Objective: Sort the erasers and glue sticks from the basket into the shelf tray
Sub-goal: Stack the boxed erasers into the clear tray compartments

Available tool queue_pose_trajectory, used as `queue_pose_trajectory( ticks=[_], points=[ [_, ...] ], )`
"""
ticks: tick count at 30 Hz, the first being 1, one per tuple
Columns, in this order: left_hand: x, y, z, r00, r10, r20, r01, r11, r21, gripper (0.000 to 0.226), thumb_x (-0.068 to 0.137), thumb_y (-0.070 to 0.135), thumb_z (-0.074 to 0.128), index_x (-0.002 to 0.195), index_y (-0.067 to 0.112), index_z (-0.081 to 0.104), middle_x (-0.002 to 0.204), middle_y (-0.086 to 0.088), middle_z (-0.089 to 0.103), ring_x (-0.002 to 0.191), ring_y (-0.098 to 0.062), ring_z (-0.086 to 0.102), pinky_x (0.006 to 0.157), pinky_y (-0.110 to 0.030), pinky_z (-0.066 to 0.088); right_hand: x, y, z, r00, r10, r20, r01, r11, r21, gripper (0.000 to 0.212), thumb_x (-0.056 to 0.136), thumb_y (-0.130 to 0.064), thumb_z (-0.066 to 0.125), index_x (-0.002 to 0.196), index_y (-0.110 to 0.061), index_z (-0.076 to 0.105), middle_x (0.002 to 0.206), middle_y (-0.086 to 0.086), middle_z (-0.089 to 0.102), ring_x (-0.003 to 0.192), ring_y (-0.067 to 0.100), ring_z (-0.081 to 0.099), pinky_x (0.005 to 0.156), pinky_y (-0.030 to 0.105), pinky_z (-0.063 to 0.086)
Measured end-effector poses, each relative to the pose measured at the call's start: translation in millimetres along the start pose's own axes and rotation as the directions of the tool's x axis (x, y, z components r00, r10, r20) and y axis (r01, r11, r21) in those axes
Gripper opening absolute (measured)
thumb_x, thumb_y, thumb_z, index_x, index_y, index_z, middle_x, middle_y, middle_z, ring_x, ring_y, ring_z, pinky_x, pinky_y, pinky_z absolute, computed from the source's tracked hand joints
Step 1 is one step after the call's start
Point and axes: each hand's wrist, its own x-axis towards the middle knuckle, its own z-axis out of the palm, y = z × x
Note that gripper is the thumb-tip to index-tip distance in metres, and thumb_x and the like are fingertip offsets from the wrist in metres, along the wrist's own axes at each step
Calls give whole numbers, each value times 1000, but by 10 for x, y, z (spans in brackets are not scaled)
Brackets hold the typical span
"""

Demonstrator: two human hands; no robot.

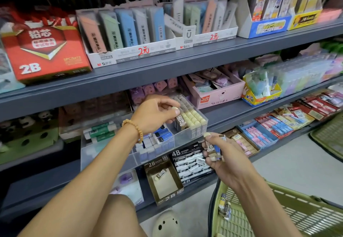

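Note:
A clear plastic shelf tray (104,155) sits on the middle shelf, split into compartments. Its right compartment holds rows of cream 2B erasers (193,117); the middle one holds blue-and-white erasers (159,140); green-and-white glue sticks (101,130) lie at the left. My left hand (156,114) pinches one 2B eraser (179,120) and holds it upright at the near end of the cream rows. My right hand (222,155) grips a small bunch of erasers (213,148) in front of the tray. The green basket (278,214) stands at the bottom right with a few items (224,207) left inside.
Below the tray stand a brown 2B eraser box (163,181) and a black 4B eraser box (191,162). A pink box (217,95) and a yellow box (259,95) stand to the right of the tray. A second green basket (328,136) lies at the far right.

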Motion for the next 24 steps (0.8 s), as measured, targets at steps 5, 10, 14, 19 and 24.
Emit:
queue_pose_trajectory(
  ticks=[5, 10, 14, 19, 24],
  points=[
    [184, -21, 44, 998, 58, 0, -56, 958, 282, 6, 83, 23, 74, 88, 26, 71, 84, -1, 70, 78, -18, 68, 76, -32, 57, -19, 1, -83, 1000, -15, 14, 14, 999, 51, 18, 84, 9, 63, 95, -4, 59, 83, 15, 61, 66, 21, 55, 44, 23, 48],
    [266, 54, 69, 993, 101, 61, -117, 919, 377, 7, 82, 18, 75, 88, 16, 73, 70, 10, 63, 62, -4, 58, 55, -8, 42, -10, 13, -162, 1000, -3, 0, 3, 1000, 12, 20, 80, 10, 67, 91, -4, 60, 86, 18, 65, 64, 18, 58, 48, 23, 52],
    [305, 110, 39, 990, 121, 67, -137, 923, 360, 7, 80, 16, 76, 87, 16, 74, 68, 8, 67, 60, -7, 61, 62, -18, 51, 9, 42, -210, 1000, 6, -9, -6, 1000, 19, 43, 70, 3, 74, 111, 2, 59, 92, 20, 67, 66, 20, 65, 50, 24, 54],
    [312, 32, 97, 982, 37, 185, -114, 899, 423, 9, 83, 18, 74, 91, 14, 73, 81, 0, 71, 62, -3, 62, 66, -16, 53, 9, 32, -244, 999, 5, 39, -5, 1000, -15, 17, 85, 1, 68, 100, 1, 59, 82, 16, 69, 61, 21, 65, 48, 23, 54],
    [361, -104, 282, 982, 65, 176, -149, 841, 520, 7, 80, 22, 76, 86, 21, 72, 77, 12, 65, 66, -3, 60, 60, -10, 43, 20, 60, -243, 996, 2, 92, 4, 998, -65, 19, 90, -7, 67, 107, -1, 61, 79, 15, 66, 55, 20, 62, 46, 23, 52]
  ],
)
